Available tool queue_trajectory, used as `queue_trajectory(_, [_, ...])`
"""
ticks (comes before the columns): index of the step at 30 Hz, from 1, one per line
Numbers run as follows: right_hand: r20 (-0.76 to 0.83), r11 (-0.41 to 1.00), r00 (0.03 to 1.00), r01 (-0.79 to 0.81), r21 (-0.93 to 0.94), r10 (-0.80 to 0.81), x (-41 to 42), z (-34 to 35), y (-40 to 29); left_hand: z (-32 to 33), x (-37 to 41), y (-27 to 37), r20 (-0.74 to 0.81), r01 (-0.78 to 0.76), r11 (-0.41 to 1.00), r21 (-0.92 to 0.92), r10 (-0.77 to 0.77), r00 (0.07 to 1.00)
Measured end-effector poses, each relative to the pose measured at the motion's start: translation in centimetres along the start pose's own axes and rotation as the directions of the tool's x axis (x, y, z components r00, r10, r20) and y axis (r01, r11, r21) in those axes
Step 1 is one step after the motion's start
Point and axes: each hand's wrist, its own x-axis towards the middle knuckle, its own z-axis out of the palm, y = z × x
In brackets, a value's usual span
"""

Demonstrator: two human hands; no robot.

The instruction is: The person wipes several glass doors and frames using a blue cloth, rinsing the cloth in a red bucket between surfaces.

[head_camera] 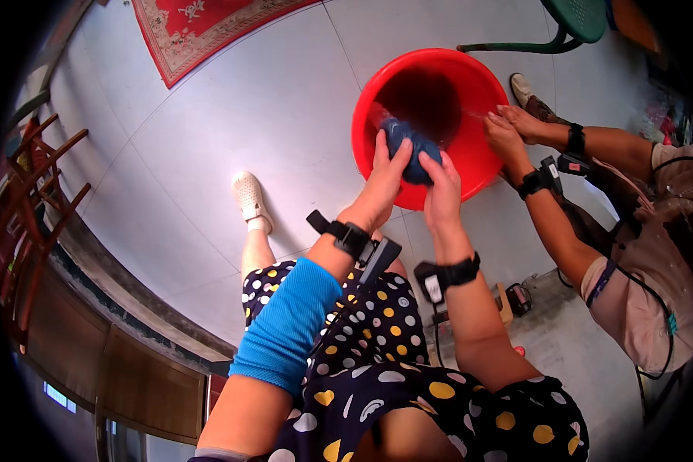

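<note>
A dark blue, soft bundle (413,150), with a shiny surface that may be wet cloth or wrapped in clear film, is squeezed between both my hands over the near side of a red plastic tub (485,144). My left hand (388,167) grips its left end, thumb on top. Around its right end curl the fingers of my right hand (442,187). The dark bottom (430,104) of the tub does not show clearly what it holds. A co-worker's hands (511,130) are close together at the tub's right rim, with a faint clear strand in front of them.
The co-worker's arm (560,225) reaches in from the right. A green metal-legged chair (574,23) stands beyond the tub. A red patterned rug (208,29) lies at the far left, and wooden chairs (40,179) are at the left edge. Pale tiles (167,156) cover the floor.
</note>
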Motion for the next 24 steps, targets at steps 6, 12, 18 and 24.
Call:
queue_trajectory(6, [-0.126,0.986,0.981,0.134,-0.100,-0.147,-1.5,1.1,-0.2,1.8,1.2,-1.2,0.170,-0.016,0.974,-0.227,0.056,0.984])
queue_trajectory(12, [0.050,0.512,0.951,0.207,-0.834,-0.305,9.3,-2.5,5.6,-1.0,7.4,-3.4,0.022,-0.146,0.981,0.126,0.144,0.989])
queue_trajectory(18, [-0.186,0.556,0.955,-0.027,-0.831,-0.232,22.3,-11.6,13.8,-1.1,6.9,-0.9,0.026,-0.019,0.931,0.364,0.010,1.000])
queue_trajectory(24, [0.175,0.958,0.943,-0.271,-0.096,0.284,14.7,-5.5,10.8,-2.0,7.7,-2.8,-0.054,-0.003,0.920,0.391,0.026,0.998])
